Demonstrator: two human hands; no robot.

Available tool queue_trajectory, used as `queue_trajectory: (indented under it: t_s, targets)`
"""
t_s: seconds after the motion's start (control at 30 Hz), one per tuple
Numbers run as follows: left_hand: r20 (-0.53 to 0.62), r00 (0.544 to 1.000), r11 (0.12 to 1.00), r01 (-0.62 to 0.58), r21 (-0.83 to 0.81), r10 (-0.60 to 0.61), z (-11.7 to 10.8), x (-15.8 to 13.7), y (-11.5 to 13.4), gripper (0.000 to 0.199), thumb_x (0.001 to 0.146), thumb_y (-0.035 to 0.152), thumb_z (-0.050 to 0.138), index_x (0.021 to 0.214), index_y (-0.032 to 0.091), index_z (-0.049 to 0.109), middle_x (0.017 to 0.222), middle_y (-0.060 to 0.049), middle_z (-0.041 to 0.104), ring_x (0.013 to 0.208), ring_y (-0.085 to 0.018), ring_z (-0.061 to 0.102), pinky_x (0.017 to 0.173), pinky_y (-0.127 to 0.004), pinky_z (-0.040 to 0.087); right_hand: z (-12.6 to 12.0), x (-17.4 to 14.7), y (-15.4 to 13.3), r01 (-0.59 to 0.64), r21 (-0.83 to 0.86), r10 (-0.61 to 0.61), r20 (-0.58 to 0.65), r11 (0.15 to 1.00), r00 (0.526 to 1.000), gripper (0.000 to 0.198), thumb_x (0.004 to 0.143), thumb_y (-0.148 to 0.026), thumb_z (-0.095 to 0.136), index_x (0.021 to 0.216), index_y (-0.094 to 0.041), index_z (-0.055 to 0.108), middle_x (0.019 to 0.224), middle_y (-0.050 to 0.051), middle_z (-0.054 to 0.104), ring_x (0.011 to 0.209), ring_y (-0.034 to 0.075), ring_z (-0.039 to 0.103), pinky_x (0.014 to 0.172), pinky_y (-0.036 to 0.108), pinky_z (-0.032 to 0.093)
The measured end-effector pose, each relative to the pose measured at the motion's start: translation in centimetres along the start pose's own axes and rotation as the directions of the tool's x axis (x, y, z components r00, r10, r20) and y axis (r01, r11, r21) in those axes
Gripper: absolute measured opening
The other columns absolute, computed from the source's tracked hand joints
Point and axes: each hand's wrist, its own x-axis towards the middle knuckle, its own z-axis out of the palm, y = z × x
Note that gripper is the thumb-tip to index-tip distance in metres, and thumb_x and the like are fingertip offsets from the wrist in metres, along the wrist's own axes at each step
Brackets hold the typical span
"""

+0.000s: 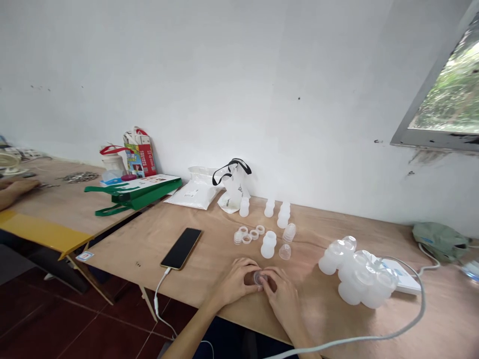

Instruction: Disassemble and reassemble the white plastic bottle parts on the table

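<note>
My left hand [243, 279] and my right hand [279, 289] meet near the table's front edge, fingers closed around a small translucent round piece [257, 277]. Fingers cover part of it, so its exact kind is unclear. Just beyond stands a frosted white bottle [268, 245], with a clear dome cap [285, 252] and a stack of clear caps [289, 233] to its right. Several white screw rings [246, 239] lie left of the bottle. Farther back, more frosted bottles [283, 214] stand upright.
A phone [181, 248] on a cable lies to the left. Clustered frosted bottles [361, 279] stand at right, beside a white box [402, 279] and a grey cable [422, 299]. White packages [195, 193] and a green bag [145, 197] lie behind. Another person's hand [18, 187] rests far left.
</note>
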Motion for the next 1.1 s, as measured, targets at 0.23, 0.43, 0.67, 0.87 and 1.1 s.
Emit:
queue_trajectory:
  t_s: [0.23, 0.43, 0.67, 0.87, 1.1]
  targets:
    - [0.008, 0.999, 0.995, 0.036, 0.096, -0.036, -0.1, -0.1, 0.1, 0.042, 0.082, 0.047, 0.085, 0.118, 0.031, 0.073, 0.129, -0.003, 0.065, 0.123, -0.027, 0.057, 0.107, -0.040, 0.039, 0.1, 0.4, 0.3, -0.036, 0.002, 0.036, 0.025, 0.999, 0.999, 0.017, 0.095, -0.035, 0.059, 0.091, -0.030, 0.075, 0.096, 0.002, 0.078, 0.090, 0.024, 0.072, 0.076, 0.035, 0.055]
    - [-0.005, 1.000, 0.995, 0.011, 0.098, -0.010, -0.1, -0.1, -0.1, 0.041, 0.082, 0.046, 0.085, 0.117, 0.029, 0.072, 0.130, -0.003, 0.065, 0.122, -0.026, 0.057, 0.106, -0.039, 0.038, 0.2, 0.3, 0.2, -0.036, -0.012, 0.036, 0.014, 0.999, 0.999, 0.018, 0.095, -0.036, 0.058, 0.090, -0.030, 0.074, 0.093, 0.001, 0.077, 0.088, 0.024, 0.072, 0.070, 0.032, 0.055]
    - [-0.015, 0.999, 0.999, 0.032, 0.003, -0.032, -0.1, 0.1, 0.2, 0.032, 0.089, 0.043, 0.079, 0.116, 0.027, 0.070, 0.122, -0.002, 0.069, 0.118, -0.025, 0.060, 0.105, -0.037, 0.041, -0.2, 0.1, -0.4, 0.015, 0.041, -0.014, -0.027, 0.999, 1.000, 0.024, 0.100, -0.039, 0.050, 0.098, -0.029, 0.072, 0.107, 0.003, 0.075, 0.096, 0.022, 0.072, 0.077, 0.031, 0.057]
    - [-0.092, 0.995, 0.993, 0.039, -0.110, -0.049, 0.7, 0.1, -0.6, 0.038, 0.092, 0.044, 0.075, 0.125, 0.027, 0.066, 0.125, -0.004, 0.070, 0.118, -0.026, 0.062, 0.106, -0.037, 0.043, -0.3, 0.1, -0.4, 0.006, 0.137, -0.001, -0.038, 0.991, 0.999, 0.022, 0.100, -0.036, 0.051, 0.104, -0.028, 0.071, 0.115, 0.004, 0.072, 0.097, 0.021, 0.071, 0.075, 0.029, 0.057]
    - [-0.038, 0.997, 0.990, 0.064, -0.128, -0.069, 0.6, 0.0, -0.7, 0.039, 0.093, 0.042, 0.073, 0.128, 0.027, 0.067, 0.128, -0.003, 0.071, 0.117, -0.026, 0.063, 0.107, -0.037, 0.044, -0.2, 0.1, -0.5, 0.008, 0.144, -0.006, -0.013, 0.989, 1.000, 0.018, 0.098, -0.034, 0.055, 0.101, -0.030, 0.072, 0.112, 0.003, 0.072, 0.091, 0.020, 0.071, 0.068, 0.028, 0.057]
